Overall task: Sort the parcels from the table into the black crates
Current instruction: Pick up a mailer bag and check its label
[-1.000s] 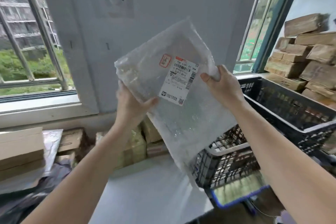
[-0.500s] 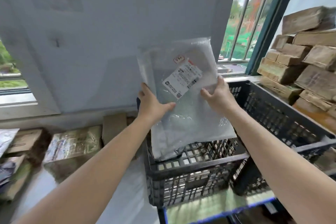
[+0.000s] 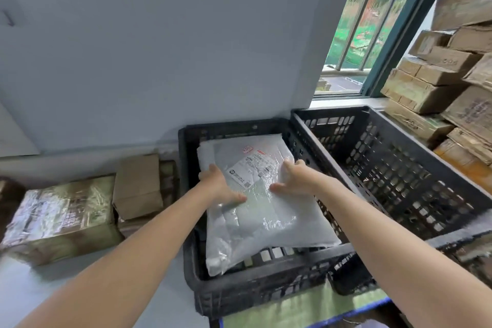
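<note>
parcel point(image 3: 263, 210) in left crate point(image 3: 239, 290)

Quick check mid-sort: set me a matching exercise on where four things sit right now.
1 bubble-wrap parcel
2 right black crate
3 taped carton
4 cardboard boxes

A on the table, left of the crates
B under the window
C piled at far right
D in the left black crate, gripped by left hand and right hand

Pairs: 1-D, 2-B, 3-A, 4-C

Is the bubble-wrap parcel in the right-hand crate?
No, the bubble-wrap parcel lies in the left black crate, held by the left hand and right hand; the right black crate stands beside it.
</note>
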Available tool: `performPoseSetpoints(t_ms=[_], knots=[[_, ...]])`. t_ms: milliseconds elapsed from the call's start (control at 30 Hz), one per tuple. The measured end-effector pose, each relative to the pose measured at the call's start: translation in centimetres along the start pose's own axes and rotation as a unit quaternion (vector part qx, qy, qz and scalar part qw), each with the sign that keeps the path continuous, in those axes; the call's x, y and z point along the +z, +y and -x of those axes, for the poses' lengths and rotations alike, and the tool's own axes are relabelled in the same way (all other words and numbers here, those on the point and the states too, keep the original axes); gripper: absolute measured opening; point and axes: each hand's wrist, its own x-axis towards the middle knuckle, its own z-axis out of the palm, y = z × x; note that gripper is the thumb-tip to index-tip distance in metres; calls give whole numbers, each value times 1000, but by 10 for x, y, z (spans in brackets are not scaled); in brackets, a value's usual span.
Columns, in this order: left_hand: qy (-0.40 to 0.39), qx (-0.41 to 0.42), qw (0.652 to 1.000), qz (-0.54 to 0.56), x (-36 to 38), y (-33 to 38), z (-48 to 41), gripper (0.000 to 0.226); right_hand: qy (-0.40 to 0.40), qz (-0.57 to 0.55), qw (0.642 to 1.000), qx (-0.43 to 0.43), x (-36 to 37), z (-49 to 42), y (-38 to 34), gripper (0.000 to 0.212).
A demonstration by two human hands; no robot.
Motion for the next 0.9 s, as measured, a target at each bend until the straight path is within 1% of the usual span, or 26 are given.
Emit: performPoseSetpoints(t_ms=[67,133,267,433,533,567,633,667,700,767,900], knots=[[-9,-16,1000,-18,6,-3,-16,140,-26,12,1000,10,14,-22,-1,91],[-20,-30,999,-28,13,-7,-31,140,-60,8,998,16,30,-43,1,97],[-44,-69,996,-30,32,-16,-52,139,-114,-5,993,10,61,-77,6,95],[-66,-126,990,-21,70,-26,-66,135,-178,27,983,-24,99,-104,8,95],[-49,-144,987,-60,86,-29,-74,136,-213,47,975,-47,111,-113,12,95],[-41,-138,985,-93,89,-28,-78,138,-203,53,976,-52,111,-115,14,95],[-28,-100,980,-171,93,-24,-87,142,-121,55,988,-78,111,-120,17,95],[-26,-70,977,-197,95,-22,-91,142,-78,46,990,-104,111,-124,17,99],[-24,-41,977,-210,98,-21,-96,141,-61,35,988,-135,113,-128,18,108],[-26,-20,979,-201,105,-26,-104,141,-88,19,977,-191,119,-133,18,121],[-48,-32,979,-194,119,-47,-116,146,-121,11,968,-218,136,-144,15,123]])
